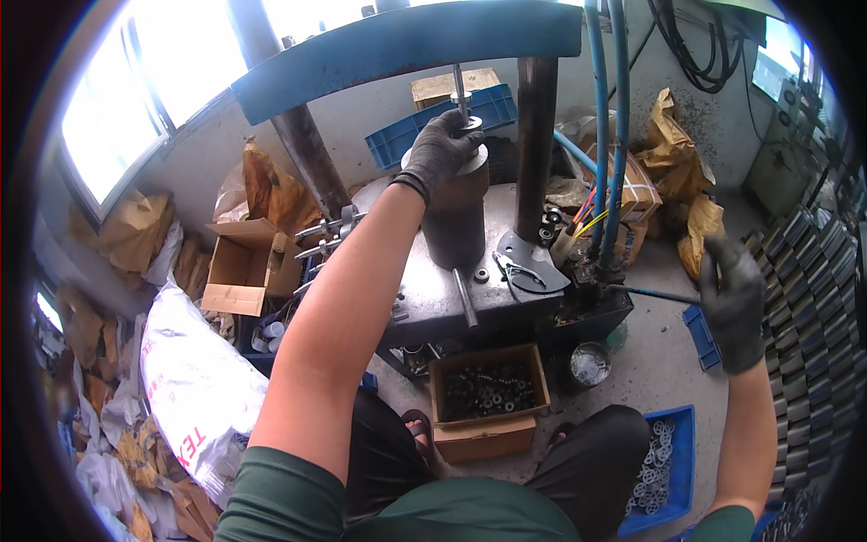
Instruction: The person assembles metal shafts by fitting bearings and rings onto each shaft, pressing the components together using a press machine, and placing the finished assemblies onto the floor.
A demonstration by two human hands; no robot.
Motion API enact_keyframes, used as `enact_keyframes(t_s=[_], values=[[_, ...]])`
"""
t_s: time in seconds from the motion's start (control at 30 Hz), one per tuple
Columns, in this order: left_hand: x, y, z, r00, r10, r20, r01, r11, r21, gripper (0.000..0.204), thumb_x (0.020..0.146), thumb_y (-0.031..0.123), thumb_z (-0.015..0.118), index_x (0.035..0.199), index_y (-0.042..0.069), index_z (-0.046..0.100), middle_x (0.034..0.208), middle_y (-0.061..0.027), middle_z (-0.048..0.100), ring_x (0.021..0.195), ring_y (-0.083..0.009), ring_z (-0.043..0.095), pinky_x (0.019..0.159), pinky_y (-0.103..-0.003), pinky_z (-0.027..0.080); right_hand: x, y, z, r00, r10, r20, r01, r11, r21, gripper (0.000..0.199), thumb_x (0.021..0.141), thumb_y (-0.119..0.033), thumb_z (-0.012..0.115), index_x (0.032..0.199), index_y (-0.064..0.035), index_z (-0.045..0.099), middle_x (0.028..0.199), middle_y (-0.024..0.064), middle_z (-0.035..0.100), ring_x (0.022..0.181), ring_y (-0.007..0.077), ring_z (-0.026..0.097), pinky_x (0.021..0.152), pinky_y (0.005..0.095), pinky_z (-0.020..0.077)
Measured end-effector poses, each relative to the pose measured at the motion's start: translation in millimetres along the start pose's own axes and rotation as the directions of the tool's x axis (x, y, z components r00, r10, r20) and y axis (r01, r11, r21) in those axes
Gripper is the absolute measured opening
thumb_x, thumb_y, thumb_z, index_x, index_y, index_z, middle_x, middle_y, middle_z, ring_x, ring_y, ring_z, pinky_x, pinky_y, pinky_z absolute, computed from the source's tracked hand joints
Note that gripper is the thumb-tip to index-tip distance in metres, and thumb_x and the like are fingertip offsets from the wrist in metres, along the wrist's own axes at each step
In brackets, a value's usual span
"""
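Note:
My left hand point(441, 155), in a dark grey glove, reaches to the top of a thick dark metal cylinder point(454, 226). Its thumb and fingers close round a small silver metal ring point(473, 123), beneath a slim vertical rod point(460, 88) of the blue-beamed press point(406, 59). The cylinder stands upright on the press's metal table point(411, 289). Off to the right, my right hand point(733, 307), also gloved, has its fingers raised and apart beside the end of a thin lever point(655, 294). Whether its palm touches the lever is unclear.
Pliers point(519, 271), a loose ring point(481, 275) and a short bar point(465, 298) lie on the press table. Below stands a cardboard box point(488, 434) of dark rings. A blue tray point(688, 452) holds pale wheel-shaped parts. Stacked metal pieces point(813, 343) line the right side.

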State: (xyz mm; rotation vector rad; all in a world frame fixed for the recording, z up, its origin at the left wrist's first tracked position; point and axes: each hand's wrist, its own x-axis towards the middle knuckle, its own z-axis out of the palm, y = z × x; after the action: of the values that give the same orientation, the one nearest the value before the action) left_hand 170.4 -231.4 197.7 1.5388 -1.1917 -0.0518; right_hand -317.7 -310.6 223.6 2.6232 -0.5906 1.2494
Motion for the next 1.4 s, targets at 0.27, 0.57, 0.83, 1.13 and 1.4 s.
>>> enact_keyframes(t_s=[0.27, 0.57, 0.83, 1.13, 1.4], values=[[4.1, -10.9, -1.1, 1.0, -0.008, -0.014, 0.006, 0.995, -0.098, 0.041, 0.089, 0.02, 0.082, 0.124, 0.002, 0.067, 0.112, -0.0122, 0.074, 0.104, -0.0237, 0.071, 0.096, -0.034, 0.053, 112.5, 36.7, 73.0, 0.986, 0.003, -0.167, -0.023, 0.993, -0.117, 0.023, 0.096, -0.019, 0.062, 0.112, -0.0052, 0.072, 0.102, 0.0198, 0.073, 0.093, 0.0388, 0.072, 0.083, 0.0465, 0.0582], [-166.2, 50.9, 36.8, 0.921, 0.38, -0.084, -0.389, 0.911, -0.136, 0.025, 0.096, 0.01, 0.068, 0.12, 0.002, 0.063, 0.115, -0.0095, 0.062, 0.11, -0.02, 0.062, 0.087, -0.036, 0.052, 72.8, 20.5, 43.7, 0.997, 0.033, 0.069, -0.014, 0.965, -0.262, 0.023, 0.092, -0.018, 0.064, 0.111, -0.008, 0.067, 0.098, 0.0165, 0.069, 0.087, 0.0365, 0.07, 0.08, 0.0483, 0.0565], [-364.1, 126.2, 27.5, 0.882, 0.124, 0.454, -0.145, 0.989, 0.011, 0.067, 0.086, 0.014, 0.081, 0.147, 0.016, 0.054, 0.119, -0.0161, 0.057, 0.104, -0.029, 0.067, 0.089, -0.041, 0.059, -89.4, -92.4, -15.7, 0.966, -0.253, 0.059, 0.223, 0.924, 0.309, 0.027, 0.08, -0.007, 0.067, 0.106, -0.0046, 0.063, 0.088, 0.0155, 0.064, 0.078, 0.0389, 0.064, 0.071, 0.0509, 0.0521], [-374.1, 174.7, -8.1, 0.641, -0.29, 0.711, 0.249, 0.954, 0.165, 0.061, 0.087, 0.029, 0.081, 0.136, 0.004, 0.056, 0.116, -0.0166, 0.061, 0.105, -0.0323, 0.068, 0.093, -0.043, 0.057, -169.3, -215.8, 58.8, 0.511, -0.148, 0.847, -0.859, -0.106, 0.5, 0.069, 0.099, -0.058, 0.062, 0.142, -0.0051, 0.053, 0.104, 0.0117, 0.069, 0.09, 0.0223, 0.069, 0.077, 0.0359, 0.0559], [-387.4, 139.5, -2.3, 0.788, -0.146, 0.598, 0.203, 0.979, -0.028, 0.04, 0.098, 0.022, 0.07, 0.136, 0.01, 0.065, 0.123, -0.0146, 0.06, 0.118, -0.0311, 0.062, 0.1, -0.041, 0.053, -162.9, -230.9, 72.5, 0.409, -0.234, 0.882, -0.85, -0.449, 0.275, 0.077, 0.104, -0.066, 0.045, 0.15, -0.0052, 0.049, 0.134, 0.0086, 0.061, 0.117, 0.0182, 0.06, 0.098, 0.0304, 0.051]])
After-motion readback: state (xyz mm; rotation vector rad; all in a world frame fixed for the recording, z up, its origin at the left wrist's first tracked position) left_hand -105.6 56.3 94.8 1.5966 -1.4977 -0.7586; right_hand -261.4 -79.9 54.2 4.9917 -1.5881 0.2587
